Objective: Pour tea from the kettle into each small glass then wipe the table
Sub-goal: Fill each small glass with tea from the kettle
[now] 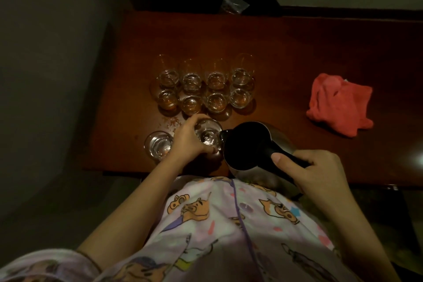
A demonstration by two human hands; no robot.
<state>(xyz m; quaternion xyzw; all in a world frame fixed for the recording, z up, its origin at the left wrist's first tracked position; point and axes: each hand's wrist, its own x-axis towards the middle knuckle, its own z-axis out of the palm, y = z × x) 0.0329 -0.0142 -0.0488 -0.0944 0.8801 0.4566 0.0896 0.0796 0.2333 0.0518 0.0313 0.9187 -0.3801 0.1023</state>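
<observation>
My right hand (313, 174) grips the black handle of a steel kettle (249, 144), tilted left so its spout meets the rim of a small glass (209, 136). My left hand (188, 138) is wrapped around that glass near the table's front edge. Another small glass (158, 144) stands just left of my left hand. Behind them, several small glasses (203, 86) stand in two rows; the front-row ones hold amber tea. A red cloth (341, 104) lies crumpled to the right.
The dark wooden table (286, 52) has small wet spots (171, 122) left of the held glass. A dark block and a clear plastic bag (233, 3) sit at the far edge. A wall rises on the left.
</observation>
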